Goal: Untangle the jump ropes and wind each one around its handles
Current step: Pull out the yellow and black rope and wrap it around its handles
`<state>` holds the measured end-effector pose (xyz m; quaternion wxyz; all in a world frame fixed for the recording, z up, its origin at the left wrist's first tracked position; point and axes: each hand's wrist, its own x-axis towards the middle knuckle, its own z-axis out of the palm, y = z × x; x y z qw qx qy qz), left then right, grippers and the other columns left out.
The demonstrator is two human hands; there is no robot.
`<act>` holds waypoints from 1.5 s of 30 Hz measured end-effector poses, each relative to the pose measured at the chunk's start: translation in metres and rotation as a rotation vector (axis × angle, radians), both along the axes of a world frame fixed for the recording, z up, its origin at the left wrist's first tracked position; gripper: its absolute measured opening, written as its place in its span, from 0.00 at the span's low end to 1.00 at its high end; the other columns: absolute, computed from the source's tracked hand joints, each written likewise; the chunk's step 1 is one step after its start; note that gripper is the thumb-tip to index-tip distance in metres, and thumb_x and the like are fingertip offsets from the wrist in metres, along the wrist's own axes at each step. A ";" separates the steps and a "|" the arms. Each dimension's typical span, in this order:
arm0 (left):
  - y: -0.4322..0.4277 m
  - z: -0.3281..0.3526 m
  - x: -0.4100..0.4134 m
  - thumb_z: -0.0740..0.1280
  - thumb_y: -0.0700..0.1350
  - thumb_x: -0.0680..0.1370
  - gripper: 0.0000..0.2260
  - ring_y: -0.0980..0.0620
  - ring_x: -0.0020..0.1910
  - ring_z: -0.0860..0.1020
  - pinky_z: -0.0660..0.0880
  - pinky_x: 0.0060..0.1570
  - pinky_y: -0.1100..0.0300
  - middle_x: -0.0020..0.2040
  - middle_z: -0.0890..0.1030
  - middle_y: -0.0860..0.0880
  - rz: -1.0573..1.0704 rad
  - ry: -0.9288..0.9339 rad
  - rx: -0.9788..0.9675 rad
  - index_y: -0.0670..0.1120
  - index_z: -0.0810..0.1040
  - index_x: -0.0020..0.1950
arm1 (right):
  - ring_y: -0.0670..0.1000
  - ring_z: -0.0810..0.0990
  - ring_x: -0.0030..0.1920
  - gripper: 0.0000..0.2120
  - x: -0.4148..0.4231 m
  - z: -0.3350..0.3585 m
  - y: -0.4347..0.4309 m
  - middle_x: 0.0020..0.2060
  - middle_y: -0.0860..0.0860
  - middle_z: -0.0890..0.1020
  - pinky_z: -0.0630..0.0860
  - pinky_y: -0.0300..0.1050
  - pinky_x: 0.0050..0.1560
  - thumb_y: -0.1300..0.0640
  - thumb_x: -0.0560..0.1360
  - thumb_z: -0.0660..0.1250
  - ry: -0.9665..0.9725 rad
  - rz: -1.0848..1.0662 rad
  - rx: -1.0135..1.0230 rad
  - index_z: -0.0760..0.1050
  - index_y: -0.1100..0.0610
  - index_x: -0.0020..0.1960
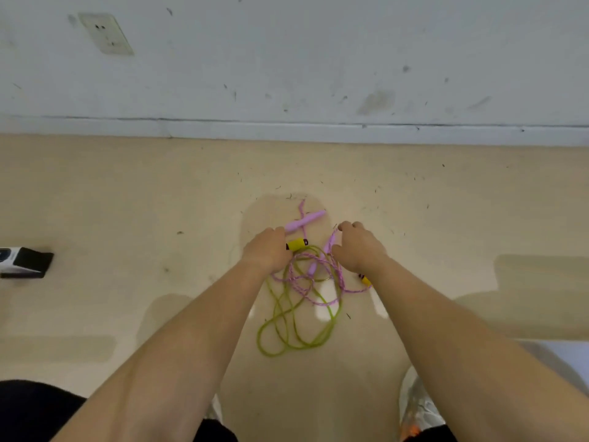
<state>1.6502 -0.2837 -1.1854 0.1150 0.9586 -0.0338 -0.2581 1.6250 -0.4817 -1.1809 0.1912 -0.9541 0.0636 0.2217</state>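
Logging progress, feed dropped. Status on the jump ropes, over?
Left hand at yellow handle, grip hidden. Right hand pinches pink rope. It's tangled with green rope on the floor; nothing wound.

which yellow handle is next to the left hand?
The yellow handle with its black end showing, just right of the left hand. The other yellow handle pokes out beside the right wrist.

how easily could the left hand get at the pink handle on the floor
Likely yes: the pink handle lies on the floor right beside the left hand, clear of the tangle. That hand may be holding the yellow handle, though.
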 end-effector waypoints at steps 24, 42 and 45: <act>0.010 -0.081 0.042 0.66 0.46 0.76 0.17 0.44 0.56 0.77 0.74 0.52 0.52 0.57 0.76 0.48 -0.053 0.141 -0.005 0.54 0.72 0.65 | 0.57 0.76 0.62 0.23 0.015 -0.091 0.003 0.67 0.56 0.71 0.74 0.50 0.61 0.57 0.77 0.64 0.064 -0.195 0.233 0.69 0.55 0.72; 0.020 0.210 -0.016 0.72 0.48 0.77 0.12 0.50 0.32 0.69 0.69 0.37 0.59 0.33 0.72 0.49 0.155 0.234 -0.994 0.47 0.72 0.38 | 0.50 0.78 0.42 0.10 -0.041 0.126 -0.007 0.42 0.54 0.82 0.73 0.33 0.36 0.60 0.78 0.66 0.127 -0.039 0.490 0.79 0.52 0.38; 0.027 0.221 -0.019 0.72 0.45 0.77 0.12 0.50 0.31 0.69 0.70 0.36 0.58 0.31 0.71 0.50 0.348 0.153 -1.142 0.48 0.71 0.38 | 0.51 0.78 0.36 0.09 -0.049 0.142 -0.021 0.42 0.56 0.84 0.71 0.33 0.30 0.60 0.80 0.63 0.108 -0.088 0.469 0.77 0.58 0.42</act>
